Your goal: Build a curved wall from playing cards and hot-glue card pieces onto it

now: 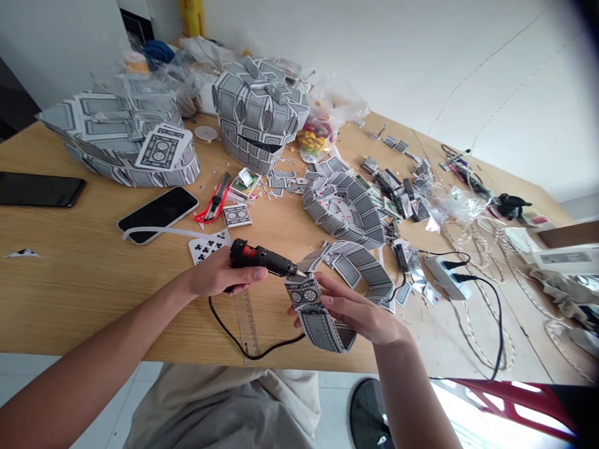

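Note:
My left hand [213, 274] is wrapped round the handle of a black hot glue gun [269, 259], a long whitish glue stick [163, 231] sticking out of its back end. The gun's nozzle points right and meets the upper edge of a curved band of grey patterned playing cards [319, 327]. Gripping that band near the nozzle is my right hand [362, 310], fingers on its outer face; part of the band is hidden behind the hand. A ring-shaped tray of cards [344, 209] stands just beyond. Under the glue stick lies an eight of clubs [206, 248].
Two large card-built shapes [262, 112] stand at the back. Two phones [159, 213], a red utility knife [216, 201] and a ruler [247, 321] lie around. Card packs, scraps and rope [477, 240] cover the right, with a power strip [448, 277]. The gun's cord loops near the front edge.

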Demonstrator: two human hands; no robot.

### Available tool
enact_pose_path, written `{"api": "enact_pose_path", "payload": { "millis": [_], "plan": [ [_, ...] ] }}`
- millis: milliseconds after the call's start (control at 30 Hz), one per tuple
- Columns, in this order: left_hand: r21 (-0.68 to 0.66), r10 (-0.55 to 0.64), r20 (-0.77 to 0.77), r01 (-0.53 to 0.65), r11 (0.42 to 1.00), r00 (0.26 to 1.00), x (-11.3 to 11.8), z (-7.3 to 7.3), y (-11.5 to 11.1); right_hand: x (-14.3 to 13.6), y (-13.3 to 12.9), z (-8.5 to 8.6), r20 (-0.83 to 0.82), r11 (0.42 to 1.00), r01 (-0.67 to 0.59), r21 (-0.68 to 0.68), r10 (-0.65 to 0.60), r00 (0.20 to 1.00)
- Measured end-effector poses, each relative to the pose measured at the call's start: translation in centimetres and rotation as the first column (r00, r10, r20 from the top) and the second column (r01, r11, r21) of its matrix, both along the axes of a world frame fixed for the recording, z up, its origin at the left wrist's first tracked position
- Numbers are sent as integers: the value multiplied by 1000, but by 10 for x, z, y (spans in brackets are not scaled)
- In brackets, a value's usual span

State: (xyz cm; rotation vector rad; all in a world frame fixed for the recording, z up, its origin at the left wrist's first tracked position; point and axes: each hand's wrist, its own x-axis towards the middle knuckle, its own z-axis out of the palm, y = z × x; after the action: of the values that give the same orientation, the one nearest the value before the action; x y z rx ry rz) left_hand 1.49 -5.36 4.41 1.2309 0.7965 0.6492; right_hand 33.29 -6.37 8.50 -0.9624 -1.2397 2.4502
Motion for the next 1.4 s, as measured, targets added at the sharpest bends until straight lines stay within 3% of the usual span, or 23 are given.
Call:
{"api": "enact_pose_path", "payload": {
  "millis": [900,1267,1400],
  "plan": [
    [40,-23,-100,27,999,995,-4,-8,0,8,-1,-3,6,999,35,-28,-35,999],
    [-9,-79,-158,79,997,984,-8,7,2,17,-4,-9,139,996,88,-31,-83,987],
    [3,-59,-94,60,998,994,-10,7,3,11,-2,-5,96,999,27,-22,-25,995]
  ]
}}
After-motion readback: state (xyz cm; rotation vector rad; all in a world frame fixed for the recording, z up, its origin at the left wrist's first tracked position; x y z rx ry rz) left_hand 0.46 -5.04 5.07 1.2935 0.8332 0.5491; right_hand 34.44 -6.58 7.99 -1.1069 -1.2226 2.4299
